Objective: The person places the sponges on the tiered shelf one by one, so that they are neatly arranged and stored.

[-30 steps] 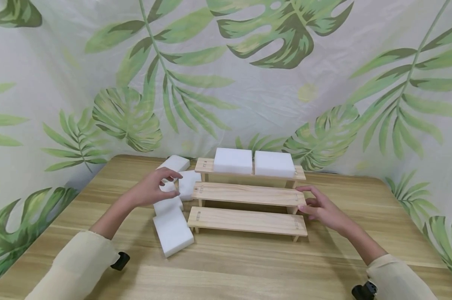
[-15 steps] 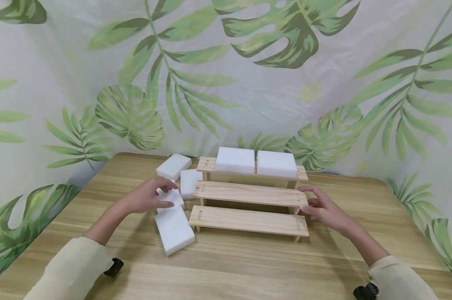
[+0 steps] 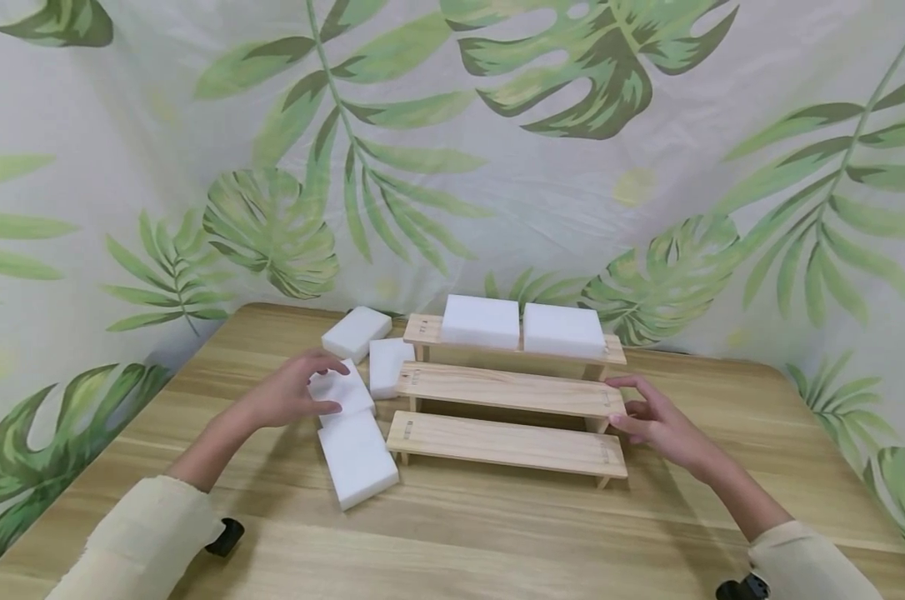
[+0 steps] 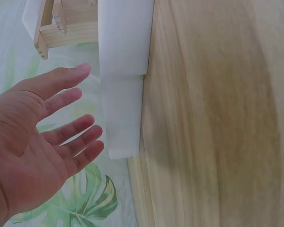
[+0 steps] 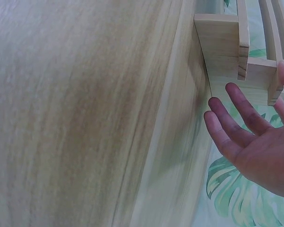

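Note:
My left hand point(image 3: 291, 392) hovers with spread, loosely bent fingers beside a white foam block point(image 3: 346, 387), part of which the hand hides. In the left wrist view a gap shows between the fingertips point(image 4: 85, 68) and the foam. Nearer to me lies another foam block point(image 3: 358, 458). A three-step wooden stand point(image 3: 508, 442) occupies the middle of the table. At the right end of its middle shelf point(image 3: 512, 387) is my right hand point(image 3: 666, 433), thumb and index finger close to the board. The right wrist view shows the other fingers point(image 5: 236, 137) extended; contact is hard to tell.
Two foam blocks point(image 3: 481, 321) sit side by side on the top shelf point(image 3: 422, 327). Behind the left hand, further foam blocks point(image 3: 357, 333) lie on the wooden table point(image 3: 497, 542). A leaf-print cloth point(image 3: 535, 200) hangs behind the table.
My left hand has drawn back to the left and towards me, uncovering more of the foam blocks. The right hand stays by the middle shelf's end. The head view has shifted slightly.

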A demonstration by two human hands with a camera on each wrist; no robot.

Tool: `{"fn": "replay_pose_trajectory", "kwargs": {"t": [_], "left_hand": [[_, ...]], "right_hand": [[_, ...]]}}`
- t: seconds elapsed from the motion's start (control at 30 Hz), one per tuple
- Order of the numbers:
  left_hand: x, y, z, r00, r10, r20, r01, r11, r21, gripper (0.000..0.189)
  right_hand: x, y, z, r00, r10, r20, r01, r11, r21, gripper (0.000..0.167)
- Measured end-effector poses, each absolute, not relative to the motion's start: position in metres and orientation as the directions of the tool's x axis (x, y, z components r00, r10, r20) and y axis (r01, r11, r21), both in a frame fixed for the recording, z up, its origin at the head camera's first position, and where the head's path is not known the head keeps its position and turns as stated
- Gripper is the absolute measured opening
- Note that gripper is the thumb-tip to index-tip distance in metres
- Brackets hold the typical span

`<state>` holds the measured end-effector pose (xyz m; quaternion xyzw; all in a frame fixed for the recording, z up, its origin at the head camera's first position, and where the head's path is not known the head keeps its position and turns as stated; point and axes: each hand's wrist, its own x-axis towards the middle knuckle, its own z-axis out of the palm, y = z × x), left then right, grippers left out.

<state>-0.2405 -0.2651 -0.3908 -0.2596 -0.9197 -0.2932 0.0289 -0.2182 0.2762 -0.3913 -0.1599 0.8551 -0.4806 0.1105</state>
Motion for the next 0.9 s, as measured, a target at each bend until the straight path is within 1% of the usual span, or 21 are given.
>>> {"fn": "replay_pose_trajectory", "kwargs": {"t": [0.37, 0.5, 0.63, 0.77, 0.9], "left_hand": [[-0.2395, -0.2670, -0.3909, -0.889, 0.436, 0.139, 0.442, 0.739, 0.509, 0.050], [-0.2398, -0.2684, -0.3927, -0.886, 0.432, 0.166, 0.456, 0.752, 0.475, 0.051], [-0.2404, -0.2686, -0.3932, -0.878, 0.438, 0.193, 0.475, 0.750, 0.461, 0.047], [-0.2401, -0.2672, -0.3925, -0.873, 0.447, 0.196, 0.484, 0.746, 0.457, 0.044], [-0.2404, -0.2650, -0.3919, -0.866, 0.463, 0.191, 0.496, 0.745, 0.446, 0.045]], "right_hand": [[-0.2165, 0.2766, -0.3924, -0.927, -0.374, -0.028, -0.171, 0.488, -0.856, 0.058], [-0.2167, 0.2759, -0.3918, -0.926, -0.377, -0.031, -0.169, 0.484, -0.859, 0.058], [-0.2171, 0.2757, -0.3917, -0.925, -0.380, -0.033, -0.167, 0.481, -0.860, 0.058], [-0.2176, 0.2761, -0.3924, -0.925, -0.379, -0.027, -0.173, 0.482, -0.859, 0.058], [-0.2184, 0.2765, -0.3932, -0.927, -0.375, -0.020, -0.178, 0.485, -0.856, 0.058]]}}
